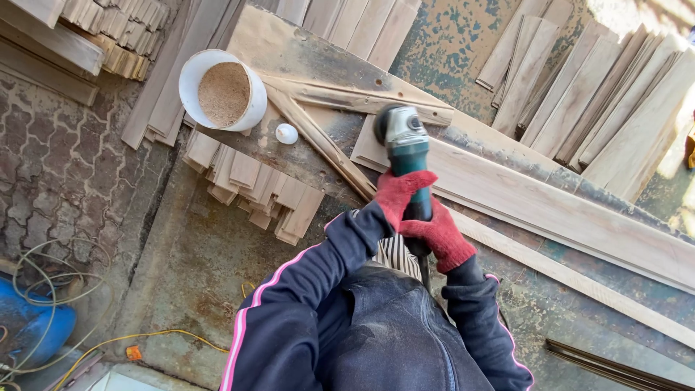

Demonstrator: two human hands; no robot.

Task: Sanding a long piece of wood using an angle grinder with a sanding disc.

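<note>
Both gloved hands closed around the body of a teal angle grinder (405, 156). Left hand (397, 194), in a red knit glove, wraps the grinder just behind its grey head; right hand (440, 236), same red glove, grips further back at the tail of the handle, where the cord leaves. Fingers fully curled on both, nothing else held.

Grinder's disc end rests on the near end of a long pale wooden plank (557, 206). Plank lies across a rusty metal workbench (217, 239) and runs off toward the bench's right edge. Second, narrower strip (579, 282) lies alongside, nearer the person.

Toward the bench's far left corner: white bucket (223, 90) filled with sawdust, tipped on its side against a weathered board frame (340, 94). Small white cap (287, 133) just beside the bucket. Stack of short wood slats (253, 185) near the left edge, below the bucket.

More planks (608, 94) lean against the wall beyond the bench, at right. Paved ground at left carries a blue drum (32, 326) and loose yellow cable (159, 337).
</note>
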